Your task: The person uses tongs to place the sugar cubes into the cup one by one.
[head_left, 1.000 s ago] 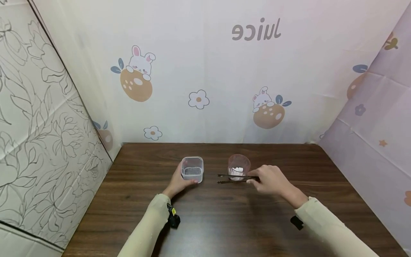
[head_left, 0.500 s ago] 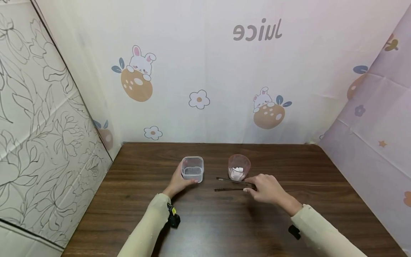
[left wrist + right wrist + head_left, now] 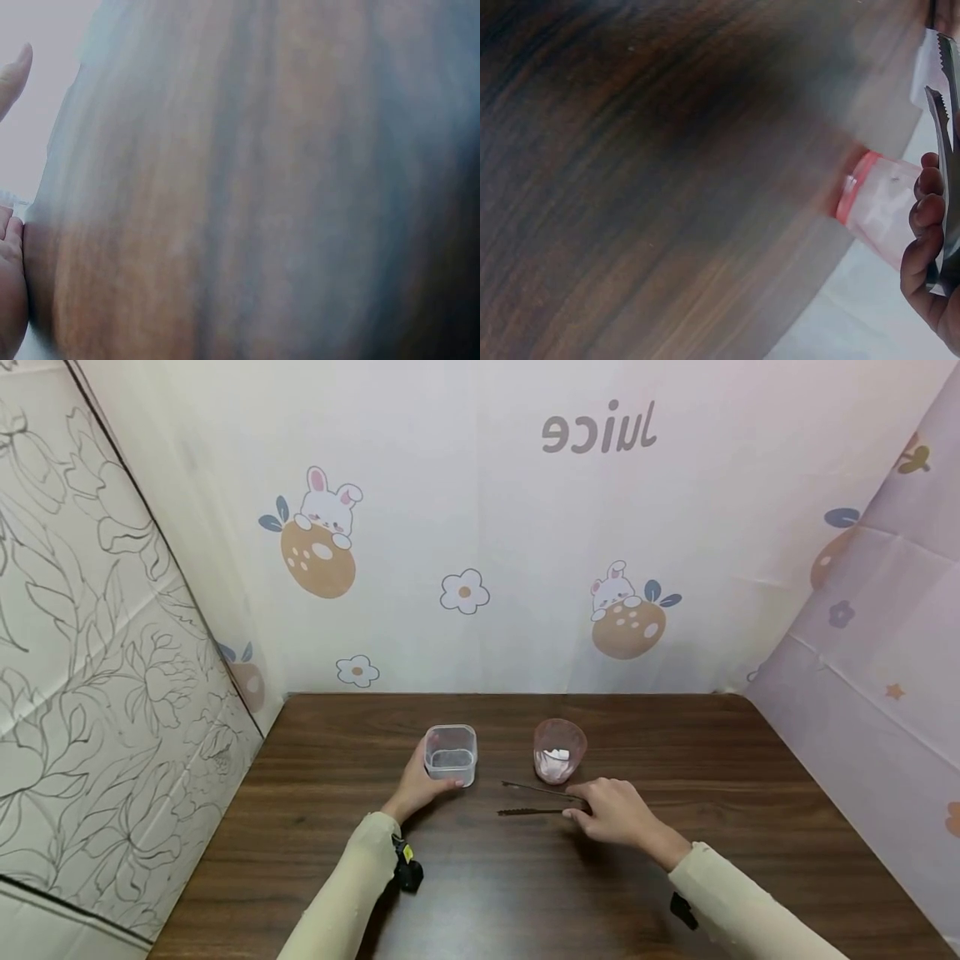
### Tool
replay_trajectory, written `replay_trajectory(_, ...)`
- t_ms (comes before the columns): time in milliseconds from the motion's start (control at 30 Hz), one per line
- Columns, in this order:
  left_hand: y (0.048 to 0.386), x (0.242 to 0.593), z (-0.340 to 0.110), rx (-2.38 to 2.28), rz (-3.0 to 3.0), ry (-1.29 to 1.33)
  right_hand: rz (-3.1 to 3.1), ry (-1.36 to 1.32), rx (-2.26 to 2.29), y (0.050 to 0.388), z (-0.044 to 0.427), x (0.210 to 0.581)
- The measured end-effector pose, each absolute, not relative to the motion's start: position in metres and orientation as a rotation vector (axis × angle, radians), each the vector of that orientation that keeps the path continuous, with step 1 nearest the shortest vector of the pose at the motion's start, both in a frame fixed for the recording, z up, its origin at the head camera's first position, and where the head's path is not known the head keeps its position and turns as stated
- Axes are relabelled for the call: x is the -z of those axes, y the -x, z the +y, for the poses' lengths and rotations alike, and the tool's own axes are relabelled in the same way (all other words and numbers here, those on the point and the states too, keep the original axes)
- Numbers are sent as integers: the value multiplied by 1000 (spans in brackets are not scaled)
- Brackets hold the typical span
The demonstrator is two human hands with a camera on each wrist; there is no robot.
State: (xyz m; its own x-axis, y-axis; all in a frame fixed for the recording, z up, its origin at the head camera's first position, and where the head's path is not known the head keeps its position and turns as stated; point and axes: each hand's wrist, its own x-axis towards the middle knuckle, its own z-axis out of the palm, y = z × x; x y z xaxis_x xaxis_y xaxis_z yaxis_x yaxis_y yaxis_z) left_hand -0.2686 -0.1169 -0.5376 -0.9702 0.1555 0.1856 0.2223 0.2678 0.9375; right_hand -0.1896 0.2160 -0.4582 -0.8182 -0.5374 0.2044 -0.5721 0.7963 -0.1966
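My left hand point(image 3: 417, 783) holds a clear plastic square container point(image 3: 452, 770) by its left and near sides, and it stands upright on the table. Dark metal tongs point(image 3: 536, 812) with toothed tips are gripped in my right hand point(image 3: 613, 810); their arms are spread apart and point left, with nothing between the tips. Just beyond the tongs stands a pinkish see-through cup point(image 3: 560, 735) with white pieces point(image 3: 555, 763) inside. From the right wrist view, fingers point(image 3: 928, 210) wrap the tongs, and the cup point(image 3: 885, 199) shows behind them. The left wrist view catches only part of the left hand point(image 3: 10, 292).
The dark wood-grain table point(image 3: 465, 893) reaches back to a printed curtain point(image 3: 480, 527) with rabbits and fruit. Side curtains hang at left and right. A small black camera point(image 3: 408, 870) sits on the left wrist.
My right hand has drawn the tongs nearer and slightly left, away from the cup, and their tips have spread wider. The left hand and container have stayed in place.
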Motion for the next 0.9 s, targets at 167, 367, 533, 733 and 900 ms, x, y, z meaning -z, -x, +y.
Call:
replay_trajectory(167, 268, 537, -117, 1830, -2469, 363, -2835, -904, -339, 191, 215, 465)
replay_trajectory(367, 268, 534, -117, 1850, -2464, 366, -2845, -900, -335, 191, 215, 472)
replay_trajectory(533, 269, 533, -117, 1851, -2470, 366, -2842, -887, -326, 189, 214, 475)
replay_trajectory(733, 269, 535, -117, 1840, -2460, 380, -2803, -942, -217, 189, 215, 476)
replay_trajectory(900, 266, 531, -117, 1844, -2441, 393, -2738, -1022, -91, 189, 215, 476)
